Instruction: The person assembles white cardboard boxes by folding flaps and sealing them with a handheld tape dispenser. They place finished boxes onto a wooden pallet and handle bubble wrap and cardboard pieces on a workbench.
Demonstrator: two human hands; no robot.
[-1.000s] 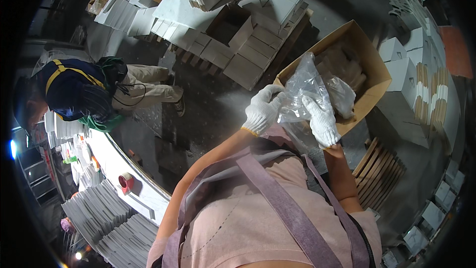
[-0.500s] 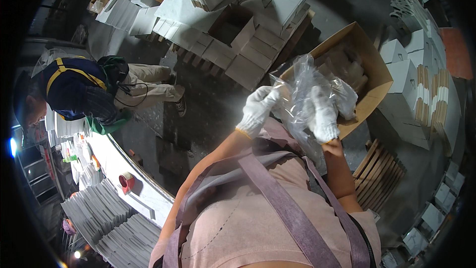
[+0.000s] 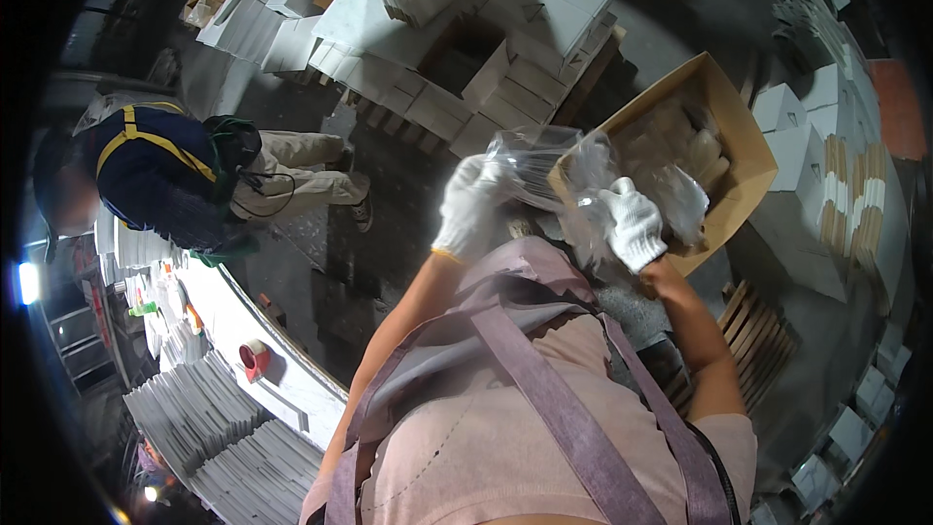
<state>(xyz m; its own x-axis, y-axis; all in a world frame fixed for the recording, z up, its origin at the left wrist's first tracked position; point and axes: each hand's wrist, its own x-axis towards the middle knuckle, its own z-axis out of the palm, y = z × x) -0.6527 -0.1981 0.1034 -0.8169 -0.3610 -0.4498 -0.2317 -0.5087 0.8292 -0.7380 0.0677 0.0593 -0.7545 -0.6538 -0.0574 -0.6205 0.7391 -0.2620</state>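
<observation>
Between my two white-gloved hands stretches a clear plastic bag [image 3: 539, 167]. My left hand [image 3: 468, 206], a little blurred, is closed on the bag's left end. Closed around crumpled film at the other end is my right hand [image 3: 634, 226], at the near-left side of an open cardboard box [image 3: 736, 209]. Inside that box lie more clear plastic bags [image 3: 692, 151], some with pale contents I cannot make out. Part of the film hangs below my right hand.
White cartons [image 3: 554, 5] stand stacked on a pallet ahead. At left, a co-worker [image 3: 160, 170] bends by a white table [image 3: 228, 316] bearing a tape roll [image 3: 255, 358] and stacked grey sheets [image 3: 194, 408]. More white boxes [image 3: 802, 151] and a slatted wooden pallet [image 3: 748, 335] are at right.
My left hand has moved left, pulling the bag out taut between my hands. My right hand stays near the box, its fingers now curled tighter.
</observation>
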